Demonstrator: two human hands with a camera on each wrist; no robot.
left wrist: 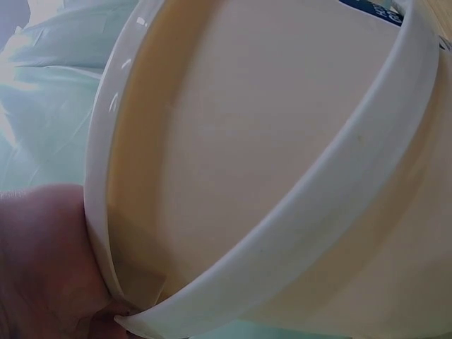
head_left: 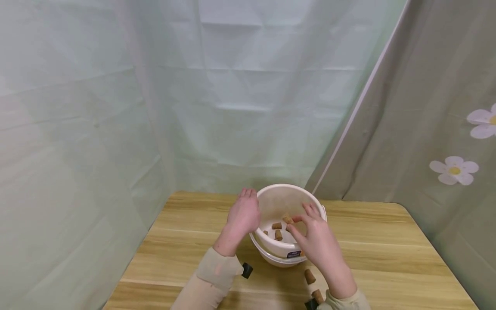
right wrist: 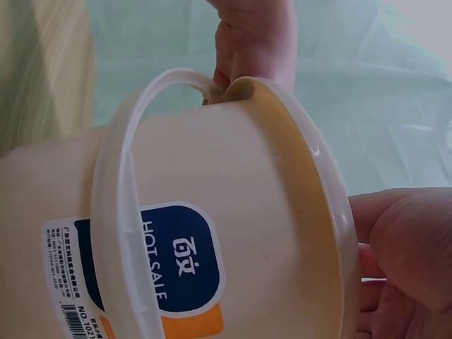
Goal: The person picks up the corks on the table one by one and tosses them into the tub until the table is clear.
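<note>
A cream plastic bucket (head_left: 284, 198) stands on the table with its mouth up; its white handle (right wrist: 127, 212) hangs down along the side that bears a blue label (right wrist: 185, 258). My left hand (head_left: 245, 214) grips the bucket's left rim where the handle joins; its fingertips are partly hidden. Inside the mouth, my right hand (head_left: 315, 232) pinches a cork (head_left: 287, 219) between thumb and fingers. Several other corks lie on the bucket's floor, among them an upright-looking cork (head_left: 278, 235). The held cork is hidden in both wrist views.
On the wooden table (head_left: 186, 232), in front of the bucket, lie a cork (head_left: 309, 276) and another cork (head_left: 317, 296) near my right sleeve. Pale curtains (head_left: 248, 94) hang behind and at the left; a grey curtain (head_left: 418, 107) with flowers hangs at the right.
</note>
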